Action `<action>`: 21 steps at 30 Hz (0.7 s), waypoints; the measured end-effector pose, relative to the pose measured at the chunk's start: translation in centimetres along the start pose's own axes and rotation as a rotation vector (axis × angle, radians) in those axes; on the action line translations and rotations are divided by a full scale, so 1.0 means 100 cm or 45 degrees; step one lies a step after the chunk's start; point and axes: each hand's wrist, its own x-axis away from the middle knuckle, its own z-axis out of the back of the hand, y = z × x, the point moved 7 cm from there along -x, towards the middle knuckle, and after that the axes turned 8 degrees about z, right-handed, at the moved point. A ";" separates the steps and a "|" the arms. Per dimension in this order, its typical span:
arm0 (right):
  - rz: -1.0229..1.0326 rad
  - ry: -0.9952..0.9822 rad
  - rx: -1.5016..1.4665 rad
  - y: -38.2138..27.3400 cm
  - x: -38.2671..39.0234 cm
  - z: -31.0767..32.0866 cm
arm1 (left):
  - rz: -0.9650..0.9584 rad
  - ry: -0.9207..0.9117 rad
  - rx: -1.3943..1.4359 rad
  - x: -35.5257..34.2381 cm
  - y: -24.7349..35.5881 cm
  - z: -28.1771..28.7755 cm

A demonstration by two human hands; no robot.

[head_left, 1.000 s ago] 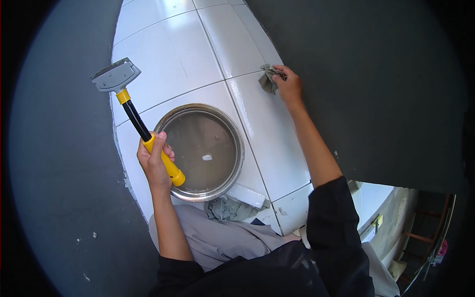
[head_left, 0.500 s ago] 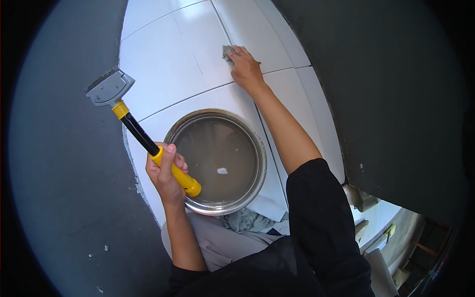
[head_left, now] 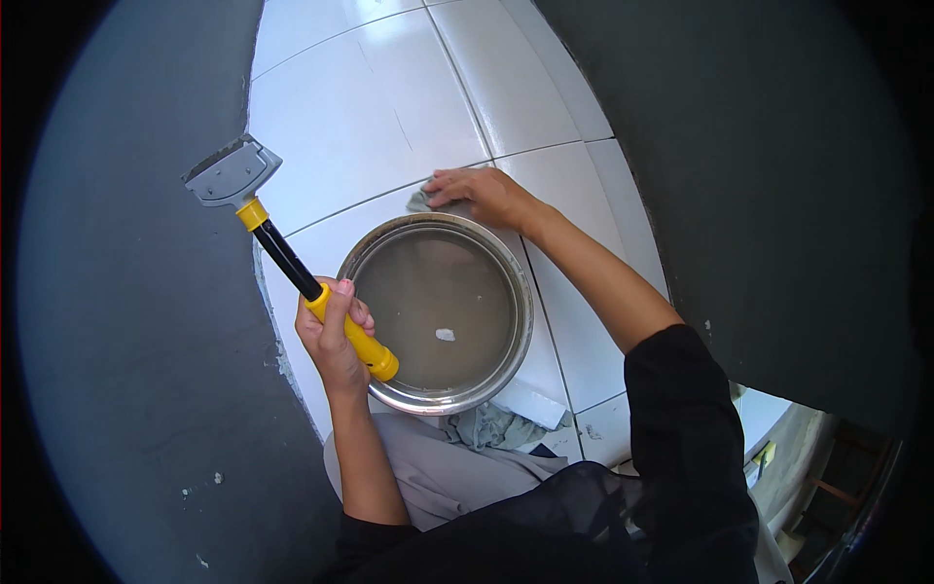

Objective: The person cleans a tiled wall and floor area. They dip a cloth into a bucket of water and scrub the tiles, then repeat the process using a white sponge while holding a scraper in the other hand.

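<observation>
My left hand [head_left: 334,339] is wrapped round the yellow and black handle of a scraper [head_left: 282,261]. Its wide grey blade head points up and away to the left, in front of the dark wall. Just beyond the far rim of a round metal basin [head_left: 526,336], my right hand [head_left: 488,196] presses a grey-green rag [head_left: 421,199] onto the white tiles [head_left: 375,127]. Murky grey-brown water [head_left: 418,292] fills the basin, and a small white piece [head_left: 445,335] lies in it. The butt of the scraper's handle is over the basin's near left edge.
Dark grey walls [head_left: 126,321] [head_left: 759,195] close in the tiled strip on both sides. Between the basin and my lap lie a crumpled grey-green cloth [head_left: 491,426] and a white flat piece [head_left: 533,405]. Various items stand beyond the wall's end at lower right.
My right hand has drawn the rag back toward me, from the farther tiles to the basin's far rim. The left hand still holds the scraper in nearly the same place.
</observation>
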 end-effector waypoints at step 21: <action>-0.429 0.024 0.183 -0.156 0.284 -0.009 | -0.033 0.000 -0.017 0.004 0.002 -0.004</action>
